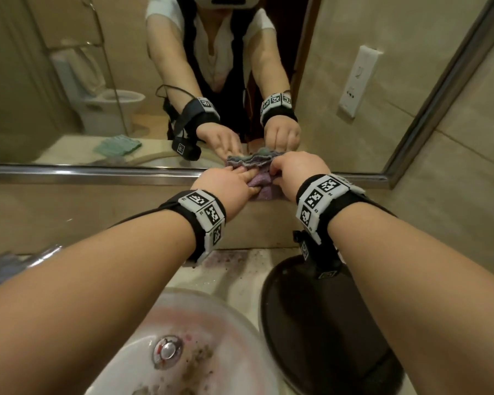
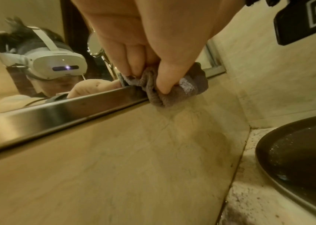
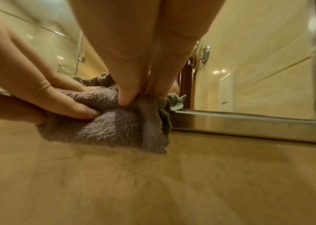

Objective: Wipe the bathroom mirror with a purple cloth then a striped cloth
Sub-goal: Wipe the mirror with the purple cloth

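Observation:
A crumpled purple cloth (image 1: 264, 191) is bunched against the steel bottom frame (image 1: 97, 173) of the bathroom mirror (image 1: 54, 81). My left hand (image 1: 248, 179) pinches its left part, fingers on top and thumb under it. The right hand (image 1: 273, 173) pinches the cloth's upper right edge with curled fingers. The left wrist view has the cloth (image 2: 189, 86) squeezed in the left hand (image 2: 149, 76) on the frame. In the right wrist view the cloth (image 3: 114, 127) hangs from the right hand (image 3: 139, 94) against the beige wall tile. A greenish cloth (image 1: 117, 145) shows only as a reflection.
Below my arms are a white sink basin (image 1: 211, 323) with a metal drain (image 1: 167, 350) and a dark round tray (image 1: 325, 323) on the speckled counter. A chrome tap (image 1: 40, 255) sits at the left. The mirror's right frame (image 1: 439, 86) runs beside a tiled side wall.

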A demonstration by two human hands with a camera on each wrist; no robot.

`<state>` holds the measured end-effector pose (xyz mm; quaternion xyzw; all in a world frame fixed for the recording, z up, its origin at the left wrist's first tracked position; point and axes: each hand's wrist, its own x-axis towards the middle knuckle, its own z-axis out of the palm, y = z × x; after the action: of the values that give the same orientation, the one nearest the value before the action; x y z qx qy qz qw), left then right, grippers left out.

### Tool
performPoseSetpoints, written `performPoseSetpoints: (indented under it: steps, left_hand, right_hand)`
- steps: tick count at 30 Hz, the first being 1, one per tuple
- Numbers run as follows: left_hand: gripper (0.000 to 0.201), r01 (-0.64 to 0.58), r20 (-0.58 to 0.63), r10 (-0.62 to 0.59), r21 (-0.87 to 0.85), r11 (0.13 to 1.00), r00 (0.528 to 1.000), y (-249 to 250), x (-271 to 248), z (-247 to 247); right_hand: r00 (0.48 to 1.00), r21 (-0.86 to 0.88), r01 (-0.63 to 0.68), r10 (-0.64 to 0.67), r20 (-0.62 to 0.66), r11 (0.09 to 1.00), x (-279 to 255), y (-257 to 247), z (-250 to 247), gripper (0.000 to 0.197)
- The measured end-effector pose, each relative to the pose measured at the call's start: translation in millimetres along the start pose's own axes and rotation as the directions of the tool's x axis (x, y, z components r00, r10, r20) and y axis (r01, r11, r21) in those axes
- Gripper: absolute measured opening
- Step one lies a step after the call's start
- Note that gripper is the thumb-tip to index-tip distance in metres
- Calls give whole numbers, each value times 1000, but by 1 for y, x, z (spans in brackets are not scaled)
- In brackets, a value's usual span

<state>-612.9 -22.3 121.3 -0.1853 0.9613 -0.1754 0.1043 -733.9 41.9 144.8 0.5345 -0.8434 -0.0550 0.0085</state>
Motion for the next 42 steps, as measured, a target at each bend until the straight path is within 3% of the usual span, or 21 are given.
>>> performPoseSetpoints:
  steps: [10,16,22,27,33,42]
  left_hand:
    - [58,158,64,-157,-13,987,986,-60,-49,36]
    - [55,177,134,-180,30,984,974,-99,-81,50]
    - [66,175,303,-176,30,984,937,-132,-90,63]
    - [64,155,273,-151,6,988,950,-160,-108,80]
    - [59,140,222,-138,9,990,965,-198,-145,97]
    - [54,178,234,-173,0,984,957,-256,-199,122]
  right_hand:
    - [983,-42,114,-119,-137,993,13,-97,-2,24]
    - [981,-58,168,-173,-93,984,22,-154,-14,26]
    - [986,-48,164,-165,1,985,18,-194,-29,33]
    - [988,-65,157,-156,22,985,22,-229,-34,30]
    - [988,-42,146,-144,49,988,29,-284,-37,44]
    - [977,-86,210,-205,64,974,47,-359,-35,40]
